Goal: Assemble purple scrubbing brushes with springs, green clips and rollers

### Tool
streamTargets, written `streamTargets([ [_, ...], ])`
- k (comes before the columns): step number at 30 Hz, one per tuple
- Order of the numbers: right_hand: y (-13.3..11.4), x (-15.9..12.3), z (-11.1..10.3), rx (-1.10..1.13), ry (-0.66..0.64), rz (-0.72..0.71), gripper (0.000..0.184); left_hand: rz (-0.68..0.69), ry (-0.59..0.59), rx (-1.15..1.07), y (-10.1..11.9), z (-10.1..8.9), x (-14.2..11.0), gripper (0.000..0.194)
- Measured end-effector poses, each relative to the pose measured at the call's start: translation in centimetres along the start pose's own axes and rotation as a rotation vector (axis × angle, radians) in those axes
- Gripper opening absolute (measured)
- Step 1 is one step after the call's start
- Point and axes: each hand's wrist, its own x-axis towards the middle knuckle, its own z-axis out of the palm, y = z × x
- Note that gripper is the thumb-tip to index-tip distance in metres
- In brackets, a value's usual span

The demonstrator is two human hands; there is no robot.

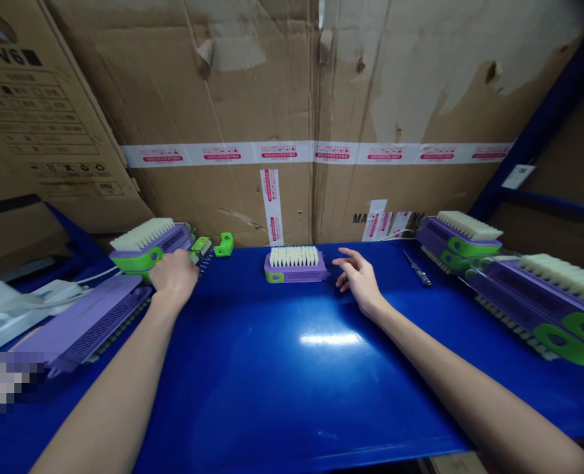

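My left hand (176,278) is curled at the left side, against a purple brush with pale bristles and a green end (148,245). Its fingertips are hidden, so what they grip does not show. Just beyond it are a small green part (201,246) and a bright green bracket (224,245). A second purple brush body (94,322) lies nearer to me, bristles down. At the middle back stands another purple brush (295,271), bristles up. Close to its right end, my right hand (361,280) hangs with fingers spread, holding nothing.
A screwdriver (419,270) lies on the blue table (272,382). Several purple and green brushes (462,240) are stacked along the right side. White power strips (29,306) with cables sit at far left. Cardboard (212,85) walls the back, and a blue frame post (523,131) rises at right.
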Motion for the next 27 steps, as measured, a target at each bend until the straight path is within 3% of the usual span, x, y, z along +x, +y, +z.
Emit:
streamTargets([
  [8, 0.0, 0.0, 0.0, -0.001, -0.002, 0.000, 0.049, 0.077, 0.091, -0.030, 1.9, -1.6, -1.3, 0.023],
  [14, -0.1, 0.0, 0.1, -0.004, 0.001, 0.006, 0.048, 0.233, -0.062, -0.064, 4.4, -1.2, -3.0, 0.022],
  [19, 0.0, 0.0, 0.0, -0.006, -0.006, 0.004, 0.048, 0.317, -0.129, -0.073, 4.9, -0.7, -3.5, 0.016],
  [24, 0.1, 0.1, 0.0, -0.011, -0.004, -0.004, 0.049, 0.321, -0.061, -0.092, 4.8, -0.9, -3.4, 0.037],
  [27, 0.0, 0.1, 0.0, -0.006, -0.006, -0.007, 0.049, 0.318, -0.001, -0.116, 4.7, -0.7, -3.4, 0.039],
])
